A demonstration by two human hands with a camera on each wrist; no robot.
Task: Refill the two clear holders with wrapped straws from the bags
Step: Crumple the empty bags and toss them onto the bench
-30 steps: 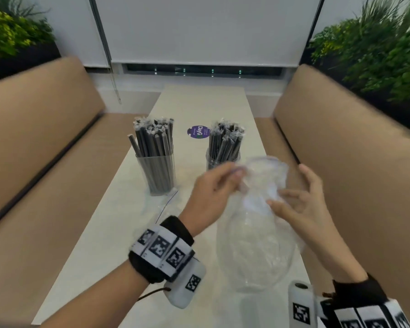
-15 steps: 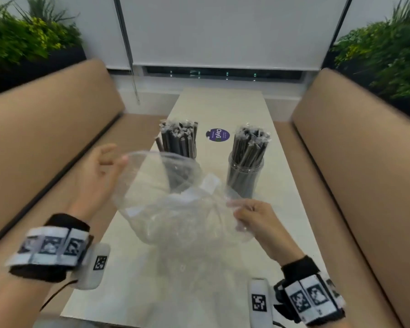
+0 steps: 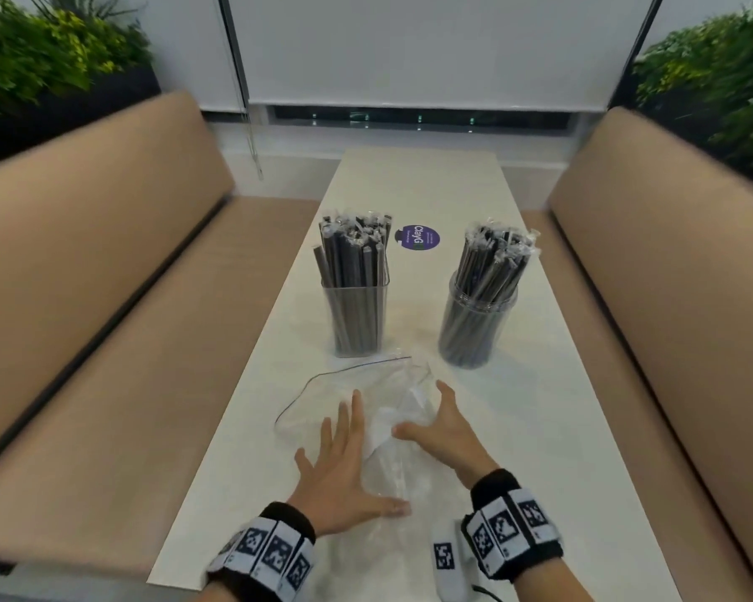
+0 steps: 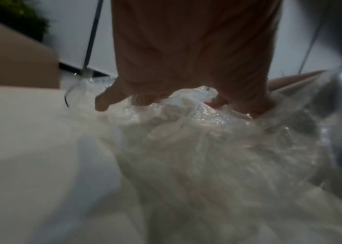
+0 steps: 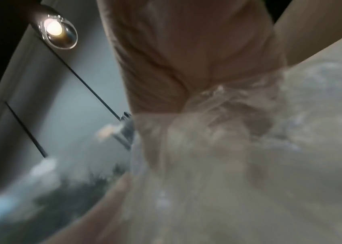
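Note:
Two clear holders stand mid-table, both packed with dark wrapped straws: a square holder (image 3: pixel 356 317) on the left and a round holder (image 3: pixel 474 328) on the right. In front of them a clear plastic bag (image 3: pixel 344 386) lies crumpled on the table (image 3: pixel 553 427), with no straws visible in it. My left hand (image 3: pixel 348 467) presses down on the bag, fingers spread and straight. My right hand (image 3: pixel 429 417) rests on the bag's right part with fingers extended. The left wrist view shows the left hand (image 4: pixel 186 74) pushing into the crinkled bag (image 4: pixel 207 140). The right wrist view is blurred, with film across the right hand (image 5: pixel 197 74).
Tan bench seats (image 3: pixel 105 297) run along both sides of the narrow white table. A round purple sticker (image 3: pixel 417 238) lies between the holders, farther back. Green plants (image 3: pixel 40 50) stand behind both benches. Bare tabletop stretches beyond the holders to the window wall.
The bag was held up in the air between both hands; now it lies on the table and both hands have come down onto it with fingers straightened.

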